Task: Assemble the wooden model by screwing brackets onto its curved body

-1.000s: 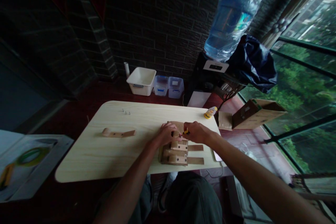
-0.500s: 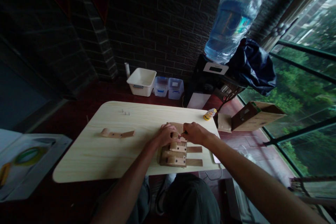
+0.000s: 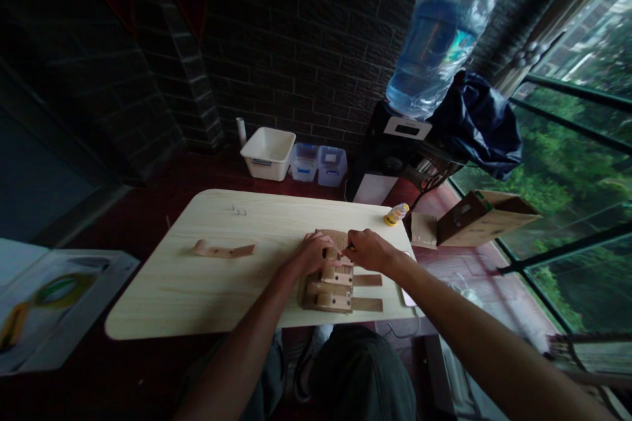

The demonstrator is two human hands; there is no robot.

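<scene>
A brown, wood-coloured assembly point(image 3: 312, 299) lies near the front right of the table, with curved pieces and dark round fasteners along it. Two flat strips point(image 3: 368, 305) stick out from its right side. My left hand point(image 3: 316, 251) is on its far part, fingers curled around a curved piece. Just to the right, my right hand point(image 3: 368, 248) is closed around a small screwdriver point(image 3: 349, 248); its dark and orange handle shows only in part, and its tip points left at a fastener beside my left fingers. A separate curved strip point(image 3: 224, 250) with dark dots lies at the left.
Several small metal screws point(image 3: 239, 212) lie at the back left of the pale table point(image 3: 162, 289). A yellow-capped bottle point(image 3: 396, 214) stands at the far right corner. A pale flat device point(image 3: 409, 293) with a cable sits by the right edge. Plastic bins point(image 3: 269, 154) stand beyond the table.
My right hand has turned slightly and shifted a little right, showing more of the screwdriver's handle. My left hand keeps its place on the assembly. The whole view has shifted slightly.
</scene>
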